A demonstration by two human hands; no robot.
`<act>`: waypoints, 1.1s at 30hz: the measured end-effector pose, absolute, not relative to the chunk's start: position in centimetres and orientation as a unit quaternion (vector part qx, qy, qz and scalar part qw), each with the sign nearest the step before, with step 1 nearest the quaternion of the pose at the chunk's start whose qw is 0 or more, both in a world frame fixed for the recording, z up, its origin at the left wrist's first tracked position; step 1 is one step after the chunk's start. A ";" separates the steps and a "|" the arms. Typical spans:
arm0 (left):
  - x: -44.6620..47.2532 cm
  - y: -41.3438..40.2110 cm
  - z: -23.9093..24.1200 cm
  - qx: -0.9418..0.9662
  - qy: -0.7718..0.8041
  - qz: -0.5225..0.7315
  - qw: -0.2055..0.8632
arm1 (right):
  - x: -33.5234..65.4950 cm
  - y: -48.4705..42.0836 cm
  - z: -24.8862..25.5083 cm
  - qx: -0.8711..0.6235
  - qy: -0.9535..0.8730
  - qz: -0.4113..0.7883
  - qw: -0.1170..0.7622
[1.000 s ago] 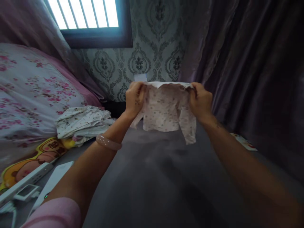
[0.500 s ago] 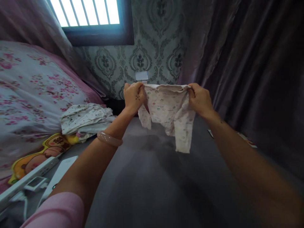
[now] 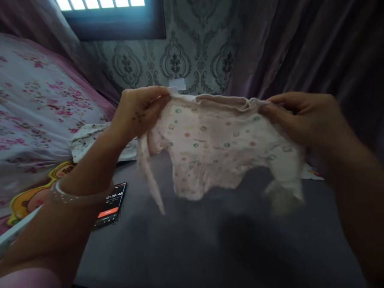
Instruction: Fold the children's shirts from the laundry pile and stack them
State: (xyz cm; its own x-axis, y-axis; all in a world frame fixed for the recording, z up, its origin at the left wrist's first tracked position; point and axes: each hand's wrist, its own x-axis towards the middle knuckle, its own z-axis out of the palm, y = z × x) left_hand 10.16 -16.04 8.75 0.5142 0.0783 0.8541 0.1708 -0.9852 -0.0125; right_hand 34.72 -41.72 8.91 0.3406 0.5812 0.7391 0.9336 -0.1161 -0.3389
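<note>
A small pale baby shirt with tiny coloured prints hangs spread in the air over a dark grey surface. My left hand pinches its upper left corner. My right hand pinches the upper right edge. Both sleeves dangle down, blurred by motion. A pale bangle sits on my left wrist.
A phone with a lit screen lies on the grey surface at the left. Behind it are folded spotted clothes, a floral pink quilt and a yellow cartoon cushion. Dark curtains hang on the right, patterned wallpaper and a window behind.
I have drawn the shirt closer to me and my hands have moved further apart, stretching it wide. The view has dipped, and the phone now shows at the left.
</note>
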 end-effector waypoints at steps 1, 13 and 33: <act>10.0 -15.4 9.1 -0.893 -0.077 -0.444 0.019 | 35.1 -41.6 9.2 -0.728 -0.529 -0.149 0.409; 19.2 -8.8 -12.8 -0.960 -0.229 -0.044 -0.154 | 44.4 -30.8 -13.2 -0.786 -0.582 0.110 0.179; 23.3 -6.9 -18.5 -0.938 -0.344 0.040 -0.032 | 46.1 -27.0 -18.8 -0.870 -0.473 0.077 0.116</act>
